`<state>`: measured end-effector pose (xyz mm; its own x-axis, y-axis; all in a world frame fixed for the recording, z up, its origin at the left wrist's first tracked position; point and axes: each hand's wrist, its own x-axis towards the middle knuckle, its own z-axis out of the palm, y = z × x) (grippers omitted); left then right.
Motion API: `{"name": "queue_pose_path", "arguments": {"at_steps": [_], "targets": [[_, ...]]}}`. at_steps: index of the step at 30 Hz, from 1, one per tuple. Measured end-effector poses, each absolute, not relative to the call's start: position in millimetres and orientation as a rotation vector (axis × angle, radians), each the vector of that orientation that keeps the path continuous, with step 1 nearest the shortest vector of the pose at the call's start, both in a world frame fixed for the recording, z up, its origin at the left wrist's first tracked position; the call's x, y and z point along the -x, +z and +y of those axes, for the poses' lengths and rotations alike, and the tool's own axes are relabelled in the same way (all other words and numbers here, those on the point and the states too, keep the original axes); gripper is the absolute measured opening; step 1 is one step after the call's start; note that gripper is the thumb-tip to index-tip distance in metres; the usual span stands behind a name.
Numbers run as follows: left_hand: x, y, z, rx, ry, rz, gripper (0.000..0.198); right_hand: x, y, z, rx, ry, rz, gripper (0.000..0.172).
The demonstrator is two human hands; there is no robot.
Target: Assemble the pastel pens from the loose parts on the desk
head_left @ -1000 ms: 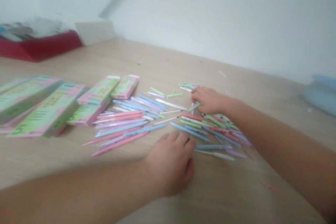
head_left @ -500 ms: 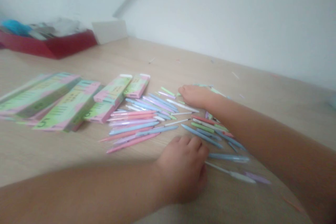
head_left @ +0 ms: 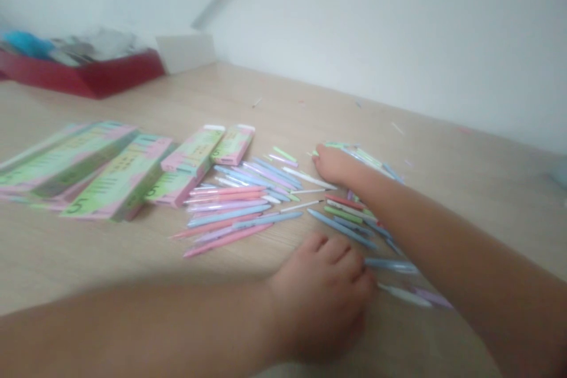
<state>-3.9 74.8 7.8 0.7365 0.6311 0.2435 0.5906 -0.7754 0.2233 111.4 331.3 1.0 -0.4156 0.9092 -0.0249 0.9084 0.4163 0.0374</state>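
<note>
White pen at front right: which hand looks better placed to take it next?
Likely the left hand: it is beside the white pen; the right hand is farther back, past other pens.

My left forearm (head_left: 150, 322), bare, enters low at the left edge of the view and runs nearly level toward the middle. My left hand (head_left: 325, 298) lies back uppermost, knuckles bent, fingers (head_left: 339, 251) curled under; their tips are hidden. My right forearm (head_left: 443, 248), also bare, slants inward from the lower right, reaching farther forward than the left. My right hand (head_left: 334, 163) is back uppermost, directed leftward, its fingers bunched and blurred. Whether either grip is closed cannot be determined. The hands are apart.
</note>
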Motion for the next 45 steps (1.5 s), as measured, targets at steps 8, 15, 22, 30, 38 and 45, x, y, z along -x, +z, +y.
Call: {"name": "queue_pose_path", "arguments": {"at_steps": [8,15,22,30,38,45], "targets": [[2.8,-0.1,77.1,-2.814,0.443,0.924,0.026,-103.5,-1.1,344.1,-1.743,-0.069,2.572,0.035],[2.4,2.0,76.0,-2.802,0.442,0.932,0.031,-110.1,-4.7,349.6,-1.902,0.033,2.596,0.04],[1.3,-1.6,77.7,-2.814,0.461,0.949,0.031,-111.4,-6.2,367.7,-1.719,0.105,2.745,0.033],[0.6,-7.3,78.3,-2.827,0.473,0.957,0.031,-113.0,-12.6,374.5,-1.695,0.155,2.793,0.033],[-1.3,-10.0,78.4,-2.831,0.513,0.946,0.034,-124.7,-9.3,374.8,-1.86,0.098,2.739,0.031],[-2.1,-16.1,82.3,-2.862,0.543,0.93,0.031,-119.3,-9.3,389.0,-1.991,0.058,2.629,0.035]]}}
